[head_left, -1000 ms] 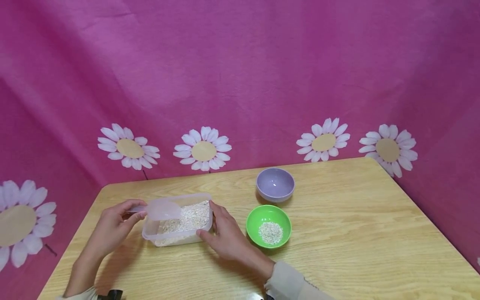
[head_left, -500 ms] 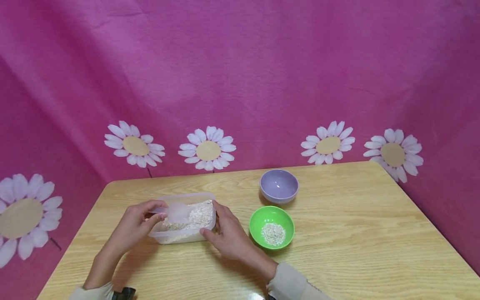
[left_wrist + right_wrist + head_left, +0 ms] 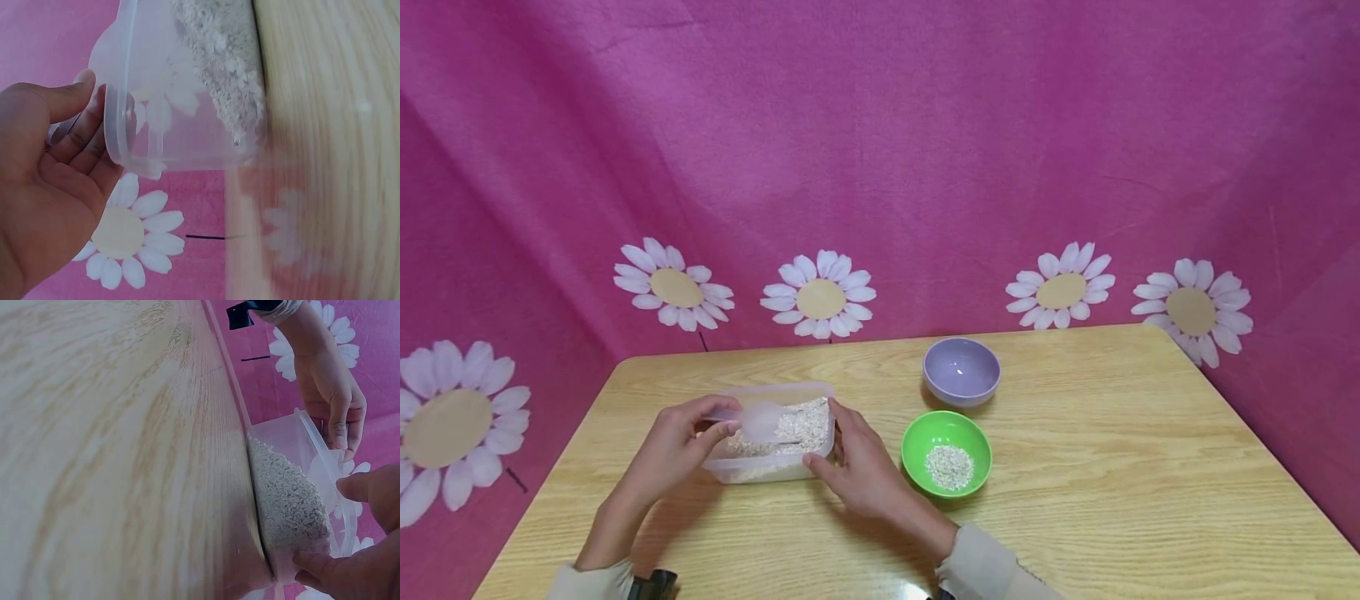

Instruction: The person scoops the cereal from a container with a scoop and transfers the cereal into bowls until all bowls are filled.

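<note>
A translucent plastic container [image 3: 767,473] of oat flakes [image 3: 807,423] stands on the left half of the table. My left hand [image 3: 672,443] pinches the handle of a translucent plastic scoop [image 3: 760,422] between thumb and fingers, at the container's left end. The scoop's bowl lies inside the container, its tip at the oats. In the right wrist view the oats slope, piled higher toward my right hand [image 3: 365,550]. That hand grips the container's right end, thumb on the near side. A green bowl [image 3: 914,467] with a small heap of oats stands right of it.
A purple bowl [image 3: 961,367] stands behind the green one, with nothing seen in it. The wooden table [image 3: 1112,467] reaches back to a pink curtain [image 3: 925,167] printed with white daisies.
My left hand has brought the scoop rightward and down, from above the container's left end into it. My right hand keeps its grip on the container. The whole view has shifted slightly.
</note>
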Demonstrator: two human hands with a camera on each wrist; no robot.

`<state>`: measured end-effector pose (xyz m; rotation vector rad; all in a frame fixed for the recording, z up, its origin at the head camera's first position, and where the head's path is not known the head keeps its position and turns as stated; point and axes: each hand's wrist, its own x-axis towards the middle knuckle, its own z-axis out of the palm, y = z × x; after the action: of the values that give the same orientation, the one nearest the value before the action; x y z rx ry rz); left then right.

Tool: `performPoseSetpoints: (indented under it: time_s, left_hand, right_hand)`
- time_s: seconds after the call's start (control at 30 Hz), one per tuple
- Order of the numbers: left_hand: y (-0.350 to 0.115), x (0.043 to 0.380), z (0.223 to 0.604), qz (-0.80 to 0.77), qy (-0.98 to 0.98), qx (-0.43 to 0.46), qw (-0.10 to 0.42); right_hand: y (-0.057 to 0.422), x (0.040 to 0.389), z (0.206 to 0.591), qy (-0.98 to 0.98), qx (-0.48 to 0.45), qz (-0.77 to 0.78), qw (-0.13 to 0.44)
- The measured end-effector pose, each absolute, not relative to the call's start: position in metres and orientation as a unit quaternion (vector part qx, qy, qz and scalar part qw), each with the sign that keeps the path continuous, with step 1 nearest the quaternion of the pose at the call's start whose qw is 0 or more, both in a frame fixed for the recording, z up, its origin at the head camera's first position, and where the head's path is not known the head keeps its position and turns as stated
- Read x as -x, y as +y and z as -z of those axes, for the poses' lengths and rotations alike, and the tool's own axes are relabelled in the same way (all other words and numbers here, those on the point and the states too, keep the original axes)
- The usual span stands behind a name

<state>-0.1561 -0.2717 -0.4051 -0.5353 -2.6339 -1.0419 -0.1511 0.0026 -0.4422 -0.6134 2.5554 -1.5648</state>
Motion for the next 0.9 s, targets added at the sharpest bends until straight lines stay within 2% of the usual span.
performPoseSetpoints:
  time_s: [0.47, 0.9]
  left_hand:
    - [-0.286, 0.157, 0.408, 0.454, -0.876, 0.124, 0.104]
    - [-0.288, 0.157, 0.403, 0.492, -0.849, 0.133, 0.136]
  right_hand:
    - [0.007, 0.15, 0.432, 0.842, 0.186, 0.505, 0.032]
    - [0.026, 0.147, 0.415, 0.825, 0.188, 0.531, 0.034]
